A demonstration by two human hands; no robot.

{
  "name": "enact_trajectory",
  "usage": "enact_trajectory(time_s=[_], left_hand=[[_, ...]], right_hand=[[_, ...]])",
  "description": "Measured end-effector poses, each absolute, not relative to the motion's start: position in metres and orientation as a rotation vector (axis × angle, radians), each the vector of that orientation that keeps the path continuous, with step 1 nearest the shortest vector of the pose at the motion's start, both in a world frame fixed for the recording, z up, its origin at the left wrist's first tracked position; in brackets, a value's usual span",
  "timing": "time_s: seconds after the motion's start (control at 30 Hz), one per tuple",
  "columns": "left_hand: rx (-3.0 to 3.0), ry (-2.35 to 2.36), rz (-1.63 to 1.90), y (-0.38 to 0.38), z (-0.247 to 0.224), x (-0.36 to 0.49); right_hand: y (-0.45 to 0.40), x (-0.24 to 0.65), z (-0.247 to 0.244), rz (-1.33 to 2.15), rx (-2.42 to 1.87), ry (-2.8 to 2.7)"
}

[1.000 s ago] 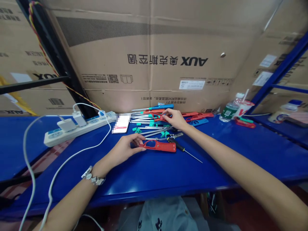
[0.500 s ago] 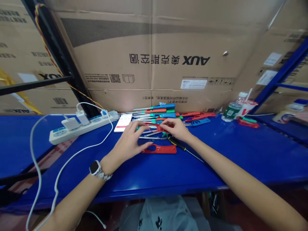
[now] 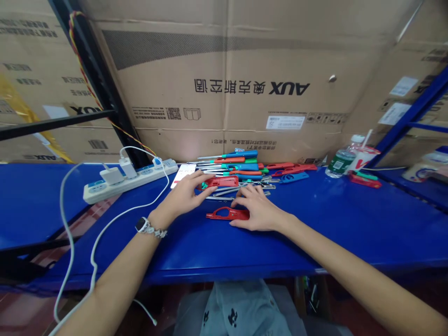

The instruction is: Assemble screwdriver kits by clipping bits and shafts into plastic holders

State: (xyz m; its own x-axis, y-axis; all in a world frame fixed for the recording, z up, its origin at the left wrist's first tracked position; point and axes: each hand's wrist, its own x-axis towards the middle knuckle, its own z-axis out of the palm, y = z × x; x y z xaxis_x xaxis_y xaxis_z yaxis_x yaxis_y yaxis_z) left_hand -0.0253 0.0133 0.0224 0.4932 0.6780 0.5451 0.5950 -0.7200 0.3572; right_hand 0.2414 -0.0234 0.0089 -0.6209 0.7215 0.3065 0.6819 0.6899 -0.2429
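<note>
My left hand pinches a red lighter shell between thumb and fingers, above the pile. A small green part shows at its left end, by my fingertips. Below it, a second red lighter shell with an oval opening lies flat on the blue table. My right hand is over that shell's right end, thumb on the near side and fingers on the far side, spread apart. Metal rods lie just behind it. Several lighters with blue, orange and green handles are piled further back.
A white power strip with chargers and a loose white cable is on the left. A phone-like white card lies beside the pile. Red shells, a blue shell, a bottle and a cup stand or lie rightward. Cardboard backs the table.
My right hand has let go of the upper red shell and come down toward me to the lower one. My left hand keeps the upper shell. The screwdriver no longer shows.
</note>
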Motion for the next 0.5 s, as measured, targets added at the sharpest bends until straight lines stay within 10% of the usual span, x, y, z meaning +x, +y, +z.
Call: enact_trajectory(time_s=[0.33,0.5], left_hand=[[2.726,0.950,0.989,-0.018,0.031,-0.007],[2.804,1.002,0.608,-0.023,0.017,0.012]], right_hand=[[0.014,0.252,0.020,0.551,-1.105,-2.227],[0.058,0.266,0.034,0.146,-1.283,-2.093]])
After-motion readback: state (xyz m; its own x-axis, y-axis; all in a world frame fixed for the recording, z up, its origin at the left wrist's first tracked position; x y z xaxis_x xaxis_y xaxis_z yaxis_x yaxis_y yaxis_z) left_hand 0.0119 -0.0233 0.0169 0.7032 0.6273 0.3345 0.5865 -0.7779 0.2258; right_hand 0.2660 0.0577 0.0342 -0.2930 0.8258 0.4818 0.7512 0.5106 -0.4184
